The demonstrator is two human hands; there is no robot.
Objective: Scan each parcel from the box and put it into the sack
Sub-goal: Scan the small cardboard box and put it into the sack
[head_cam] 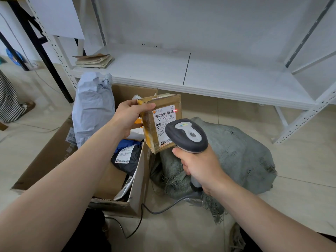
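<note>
My left hand (129, 116) grips a small brown cardboard parcel (164, 104) by its left edge and holds it upright above the open cardboard box (138, 195). A white shipping label on the parcel faces me, with a red laser dot at the right end of its barcode. My right hand (199, 164) grips the handle of a grey and white corded barcode scanner (187, 135), which points at the label. The grey-green woven sack (241, 157) lies slumped on the floor behind the scanner, to the right of the box.
Inside the box lie a black bag parcel (127, 158) with a label, a blue parcel (127, 143) and a tall pale grey bag parcel (93, 108). A white metal shelf (200, 75) stands behind, holding folded cardboard (94, 60). The scanner cable (154, 211) runs across the tiled floor.
</note>
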